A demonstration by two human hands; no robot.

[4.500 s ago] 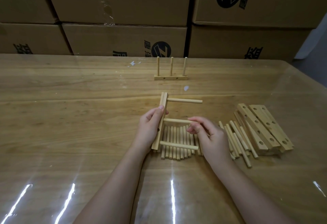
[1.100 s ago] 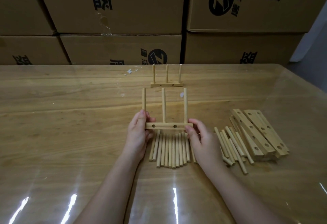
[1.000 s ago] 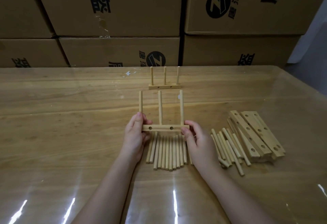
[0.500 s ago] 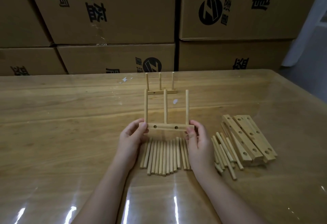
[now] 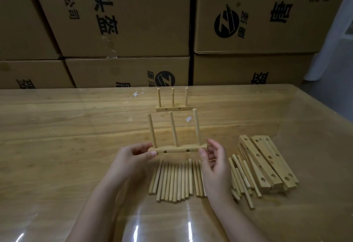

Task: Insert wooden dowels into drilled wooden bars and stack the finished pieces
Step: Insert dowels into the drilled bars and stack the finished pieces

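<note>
Three dowels (image 5: 174, 129) stand upright in a drilled bar (image 5: 177, 150) held level at the centre of the frame. Two empty holes show in the bar's near face between them. Both hands are on it. The left hand (image 5: 133, 157) pinches the bar's left end between thumb and fingertips. The right hand (image 5: 215, 163) pinches the right end the same way, its lower fingers loosely curled. Whether the bar's underside touches the desk (image 5: 57, 146) cannot be told from this view.

Just below the bar in the frame, a row of loose dowels (image 5: 175, 180) lies side by side on the desk, their ends toward the bar. To the right of the right hand lies a looser heap of dowels (image 5: 242, 178), some crossing each other. Right of that, touching it, is a pile of drilled bars (image 5: 267, 161) lying flat and slanted, holes upward.

Above the held bar in the frame, farther back on the desk, a finished piece (image 5: 172, 108) stands on its own: a bar with three upright dowels. A few white scraps (image 5: 188, 119) lie near it. Stacked cardboard boxes (image 5: 124, 21) with black print fill the top of the frame behind the desk.
</note>
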